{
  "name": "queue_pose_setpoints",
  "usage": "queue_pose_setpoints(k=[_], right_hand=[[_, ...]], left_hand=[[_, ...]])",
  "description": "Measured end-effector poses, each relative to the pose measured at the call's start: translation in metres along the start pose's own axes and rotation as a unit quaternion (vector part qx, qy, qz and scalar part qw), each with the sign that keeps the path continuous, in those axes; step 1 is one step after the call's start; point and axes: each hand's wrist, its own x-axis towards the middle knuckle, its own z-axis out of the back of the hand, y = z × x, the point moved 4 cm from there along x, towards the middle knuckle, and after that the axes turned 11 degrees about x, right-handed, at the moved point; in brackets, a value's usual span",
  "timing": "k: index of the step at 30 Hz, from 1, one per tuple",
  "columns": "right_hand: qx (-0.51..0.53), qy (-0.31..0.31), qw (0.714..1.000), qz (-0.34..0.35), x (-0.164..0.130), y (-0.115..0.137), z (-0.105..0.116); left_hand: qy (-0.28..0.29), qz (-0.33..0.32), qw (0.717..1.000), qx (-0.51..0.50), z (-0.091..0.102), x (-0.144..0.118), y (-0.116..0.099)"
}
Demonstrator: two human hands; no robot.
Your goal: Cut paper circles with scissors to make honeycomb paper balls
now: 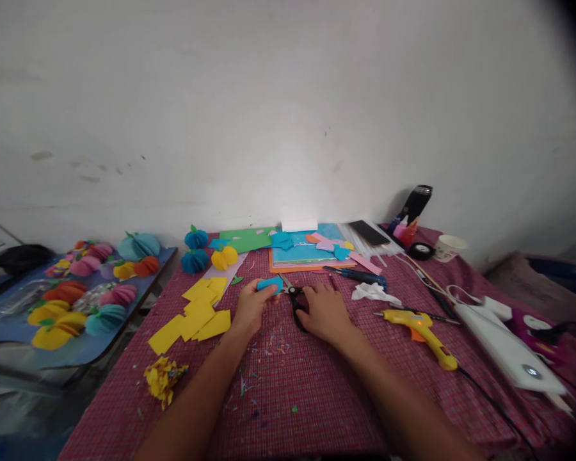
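Observation:
My left hand pinches a small piece of blue paper, its edge rounded, between thumb and fingers. Just to the right, a pair of scissors with black handles lies on the cloth, the blades pointing toward the blue paper. Palm down, my right hand has its thumb and fingers on the scissors' handles, partly covering them. Beside my left hand are several yellow paper pieces. Tiny paper scraps dot the cloth between my forearms.
Right: a yellow glue gun with its cord, a white power bank, a crumpled tissue, a paper cup and a black bottle. Behind: coloured paper sheets. Left: a blue table with paper pumpkins.

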Motion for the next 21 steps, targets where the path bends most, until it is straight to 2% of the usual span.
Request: queue_pose_setpoints(k=[11,14,16,18,19,21], right_hand=[[0.016,0.016,1.000,0.010,-0.002,0.002,-0.003],[0.077,0.004,0.997,0.000,0.003,-0.003,-0.004],[0.167,-0.004,0.986,-0.021,0.008,-0.009,-0.005],[0.316,-0.007,0.947,-0.058,0.013,-0.017,-0.006],[0.412,-0.003,0.907,-0.086,0.016,-0.020,-0.008],[0.598,0.015,0.789,-0.140,0.018,-0.024,-0.012]], left_hand=[[-0.023,0.014,0.999,-0.018,0.001,0.001,0.001],[-0.024,0.018,0.999,-0.027,0.002,0.001,0.000],[-0.023,0.024,0.999,-0.038,0.001,0.001,0.000],[-0.016,0.029,0.998,-0.051,0.001,0.000,-0.001],[-0.012,0.032,0.998,-0.058,0.000,-0.001,-0.001],[-0.004,0.035,0.997,-0.072,-0.001,-0.002,-0.002]])
